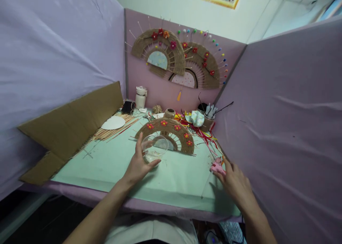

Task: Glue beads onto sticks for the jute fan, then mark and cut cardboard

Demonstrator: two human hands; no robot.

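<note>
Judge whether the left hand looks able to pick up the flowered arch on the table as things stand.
Probably not straight away: the left hand is curled around a clear cup. The flowered arch is close beyond it, so setting the cup down would likely free the way.

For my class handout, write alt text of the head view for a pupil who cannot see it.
A person's left hand curls round a clear cup and the right hand holds a pink object at a pale green table. Beyond them lies a twine arch with flowers; two more flowered arches hang on a pink panel.
</note>
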